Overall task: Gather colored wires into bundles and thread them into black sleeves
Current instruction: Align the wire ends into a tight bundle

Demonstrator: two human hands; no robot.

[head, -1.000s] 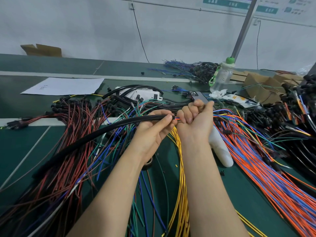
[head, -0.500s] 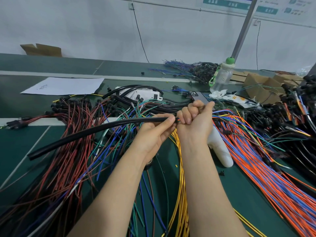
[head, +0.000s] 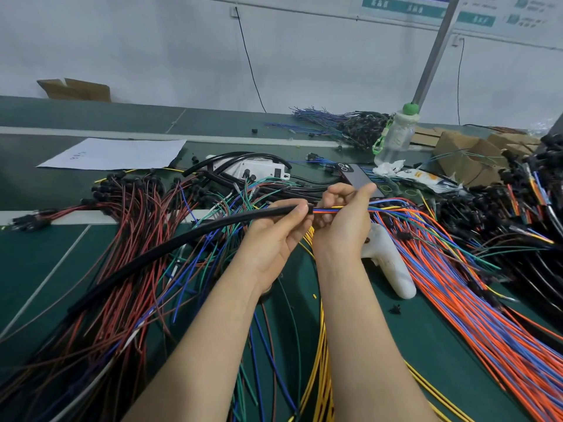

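Note:
My left hand [head: 274,239] pinches the open end of a long black sleeve [head: 170,246], which curves down and left over the wire piles. My right hand [head: 344,222] grips a thin bundle of orange, blue and yellow wires [head: 330,209]. The bundle's tip sits inside the sleeve's mouth. A short stretch of bundle shows between the two hands. Behind my right hand the same wires trail off to the right [head: 405,210] into the loose pile.
Red and brown wires with black plugs [head: 122,239] cover the left of the green table [head: 36,269]. Orange and blue wires [head: 487,324] fan out on the right, yellow ones [head: 320,360] between my arms. A white tool [head: 390,260], a phone [head: 356,178] and a bottle [head: 396,135] lie beyond.
My hands have drawn slightly apart, exposing a short length of coloured bundle between them. The sleeve's far end has dropped back down onto the left wire pile.

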